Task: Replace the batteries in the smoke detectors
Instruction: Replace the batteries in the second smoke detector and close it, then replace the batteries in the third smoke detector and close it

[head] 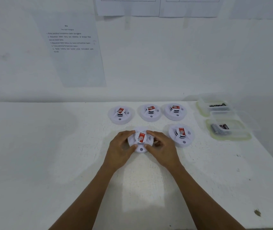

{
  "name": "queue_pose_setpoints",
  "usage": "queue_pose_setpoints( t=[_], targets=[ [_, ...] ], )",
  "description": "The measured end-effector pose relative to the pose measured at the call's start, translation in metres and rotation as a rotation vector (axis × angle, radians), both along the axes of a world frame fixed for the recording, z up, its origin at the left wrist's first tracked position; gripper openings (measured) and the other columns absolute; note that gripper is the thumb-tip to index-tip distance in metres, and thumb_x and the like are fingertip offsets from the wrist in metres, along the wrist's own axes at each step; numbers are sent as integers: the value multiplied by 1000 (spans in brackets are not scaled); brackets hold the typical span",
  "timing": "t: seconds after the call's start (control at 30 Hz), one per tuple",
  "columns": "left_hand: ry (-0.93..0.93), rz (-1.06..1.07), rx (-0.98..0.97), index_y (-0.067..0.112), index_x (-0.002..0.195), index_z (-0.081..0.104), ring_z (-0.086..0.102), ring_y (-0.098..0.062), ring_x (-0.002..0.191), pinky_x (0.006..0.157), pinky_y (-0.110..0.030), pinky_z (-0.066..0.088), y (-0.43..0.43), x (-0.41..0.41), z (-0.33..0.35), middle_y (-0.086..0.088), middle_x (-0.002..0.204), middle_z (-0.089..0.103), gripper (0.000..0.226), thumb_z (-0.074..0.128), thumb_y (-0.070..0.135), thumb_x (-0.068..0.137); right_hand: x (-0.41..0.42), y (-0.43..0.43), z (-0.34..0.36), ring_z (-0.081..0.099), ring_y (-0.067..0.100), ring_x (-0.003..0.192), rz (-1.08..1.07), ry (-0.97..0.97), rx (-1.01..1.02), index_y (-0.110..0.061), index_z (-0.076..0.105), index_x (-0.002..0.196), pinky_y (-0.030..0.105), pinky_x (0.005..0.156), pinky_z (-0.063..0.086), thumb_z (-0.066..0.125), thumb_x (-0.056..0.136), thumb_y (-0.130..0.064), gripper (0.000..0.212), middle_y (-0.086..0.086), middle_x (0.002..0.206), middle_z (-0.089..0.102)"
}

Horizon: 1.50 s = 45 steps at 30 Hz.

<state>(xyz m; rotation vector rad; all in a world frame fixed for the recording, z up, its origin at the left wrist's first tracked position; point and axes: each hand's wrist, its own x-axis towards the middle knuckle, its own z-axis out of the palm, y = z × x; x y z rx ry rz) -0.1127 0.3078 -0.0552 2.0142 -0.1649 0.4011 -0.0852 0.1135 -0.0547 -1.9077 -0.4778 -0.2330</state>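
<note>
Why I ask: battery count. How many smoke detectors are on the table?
5: back-left detector, back-middle detector and back-right detector form the far row; front-right detector sits nearer; front-centre detector is gripped by the left hand and right hand. None looks hidden.

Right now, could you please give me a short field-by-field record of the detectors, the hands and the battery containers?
detectors: five white ones on the table, red labels up
held detector: front row, left
left hand: grips its left rim
right hand: grips its right rim
back row: left detector, middle detector, right detector, all untouched
front-right detector: untouched
near container: clear, holds batteries
far container: clear, dark contents too blurred to name
</note>
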Motion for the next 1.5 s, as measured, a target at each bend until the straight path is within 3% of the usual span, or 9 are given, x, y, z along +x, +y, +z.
queue_pose_setpoints(
  t=[0.23, 0.4, 0.53, 0.63, 0.8, 0.9, 1.0, 1.3, 1.5],
  targets=[
    [94, 51, 17, 22, 125, 56, 57, 0, 105, 89, 1, 36, -8, 9, 1, 4, 122, 62, 41, 69, 21, 87, 3, 4, -2, 63, 0, 99, -94, -4, -79, -14, 66, 121, 7, 83, 47, 74, 85, -19, 38, -3, 116, 69],
    [203, 60, -74, 17, 127, 53, 54, -16, 113, 106, -33, 41, -14, 9, -1, -1, 125, 57, 87, 53, 82, 69, 6, 4, -8, 66, 7, 99, -161, -28, -145, -15, 69, 117, 27, 92, 54, 64, 89, -40, 38, -5, 111, 72],
    [158, 117, 72, 21, 131, 55, 49, -10, 118, 103, -25, 36, -5, 12, 10, 10, 126, 52, 48, 67, 36, 87, 5, 2, -7, 64, 4, 100, -163, -28, -147, -16, 69, 117, 24, 91, 53, 67, 88, -37, 35, -6, 113, 71],
    [4, 233, 144, 12, 131, 53, 49, -16, 121, 104, -28, 36, 19, 35, 19, -2, 132, 54, 51, 73, 21, 84, 4, 4, -5, 58, 5, 106, -173, -53, -190, -17, 66, 118, 17, 96, 45, 68, 88, -33, 34, -8, 119, 67],
    [233, 191, 240, 14, 133, 47, 46, -27, 125, 103, -47, 43, 59, 93, 28, -8, 134, 51, 73, 75, 43, 72, 0, 6, -1, 54, 5, 110, -189, -57, -209, -20, 58, 127, 7, 94, 35, 60, 90, -41, 42, -13, 122, 61],
    [317, 111, 259, 15, 145, 37, 36, -23, 136, 110, -38, 33, 59, 105, 31, -6, 147, 39, 87, 83, 28, 73, -2, 6, 0, 51, -1, 110, -203, -40, -197, -22, 54, 131, 10, 94, 36, 61, 90, -41, 45, -22, 121, 53],
    [226, 101, 227, 11, 137, 48, 42, -23, 130, 102, -24, 30, 58, 106, 30, -1, 133, 49, 77, 85, 19, 70, -3, 5, 2, 48, -4, 113, -192, -32, -210, -24, 52, 133, 13, 96, 38, 60, 92, -39, 44, -23, 123, 51],
    [31, 63, 62, 26, 125, 59, 59, -6, 108, 89, -20, 49, 35, 74, 64, 5, 121, 61, 78, 78, 54, 55, 23, 7, 68, 42, -1, 119, -108, -206, -266, -18, 52, 135, 1, 98, 26, 68, 87, -11, 50, -11, 130, 53],
    [-3, 3, -62, 26, 122, 59, 64, -2, 103, 86, -19, 54, 3, 57, 82, 12, 115, 66, 63, 84, 38, 66, 42, 6, 84, 61, 9, 101, -52, -404, -356, -16, 62, 123, 18, 86, 48, 75, 84, -17, 41, 0, 118, 68]
  ],
)
